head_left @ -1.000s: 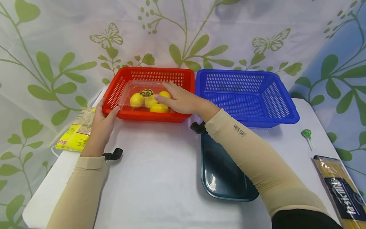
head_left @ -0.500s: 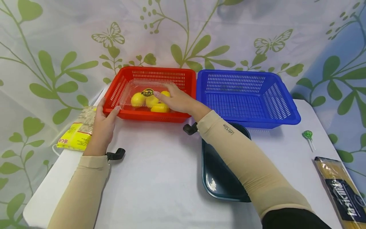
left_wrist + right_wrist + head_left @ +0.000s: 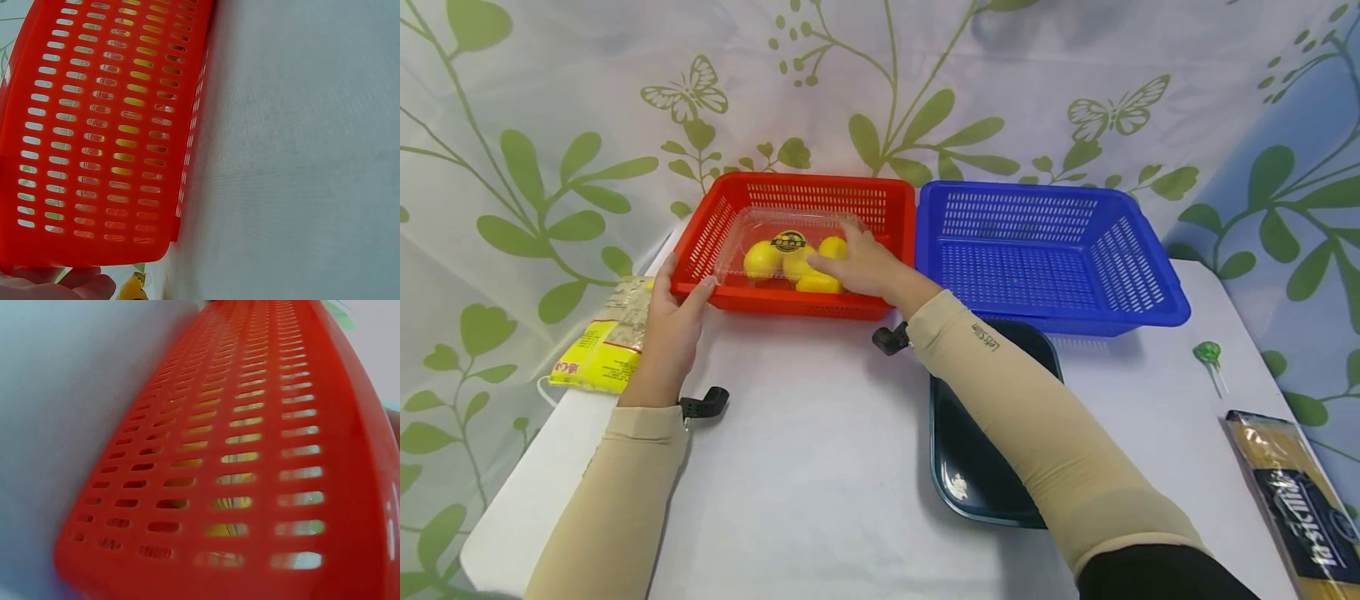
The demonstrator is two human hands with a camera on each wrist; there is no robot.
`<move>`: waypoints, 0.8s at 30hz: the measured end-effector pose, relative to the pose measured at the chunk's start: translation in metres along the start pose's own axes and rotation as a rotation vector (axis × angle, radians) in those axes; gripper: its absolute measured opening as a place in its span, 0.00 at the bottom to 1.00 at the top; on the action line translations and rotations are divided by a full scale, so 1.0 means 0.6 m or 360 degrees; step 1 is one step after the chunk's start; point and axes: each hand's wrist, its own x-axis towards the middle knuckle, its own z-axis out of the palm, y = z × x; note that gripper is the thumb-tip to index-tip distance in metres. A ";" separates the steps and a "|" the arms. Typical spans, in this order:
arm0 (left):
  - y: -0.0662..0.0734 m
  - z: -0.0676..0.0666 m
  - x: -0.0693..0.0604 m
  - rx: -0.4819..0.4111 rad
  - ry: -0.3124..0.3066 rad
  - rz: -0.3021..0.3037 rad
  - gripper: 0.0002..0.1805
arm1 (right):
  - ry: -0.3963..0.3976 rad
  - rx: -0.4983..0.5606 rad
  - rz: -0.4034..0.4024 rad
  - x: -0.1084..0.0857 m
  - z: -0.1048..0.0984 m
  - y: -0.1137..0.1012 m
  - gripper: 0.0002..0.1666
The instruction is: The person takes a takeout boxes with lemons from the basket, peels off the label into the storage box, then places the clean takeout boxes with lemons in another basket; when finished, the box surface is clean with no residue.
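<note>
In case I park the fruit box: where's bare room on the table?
Widest: white table in front of the red basket, between left sleeve and tray. Smaller: in front of the blue basket, between right sleeve and lollipop. Crowded: red basket, with fruit box and right hand.

A pale fabric backdrop (image 3: 572, 50) fills the upper part of the head view and runs down both sides, printed with green leaves (image 3: 478, 25) on thin stems, sprays of small dots and two outlined butterflies (image 3: 1118, 108), one at upper left of centre, the other at upper right. Toward the right edge the cloth takes on a blue tint. Below it a white table (image 3: 820, 467) with rounded corners spreads across the middle and bottom of the frame, under soft light with faint, blurry-edged shadows.
</note>
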 end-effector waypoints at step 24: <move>-0.001 -0.001 0.001 0.0051 0.0005 -0.0016 0.45 | 0.0077 0.0443 0.0249 0.008 0.005 0.000 0.48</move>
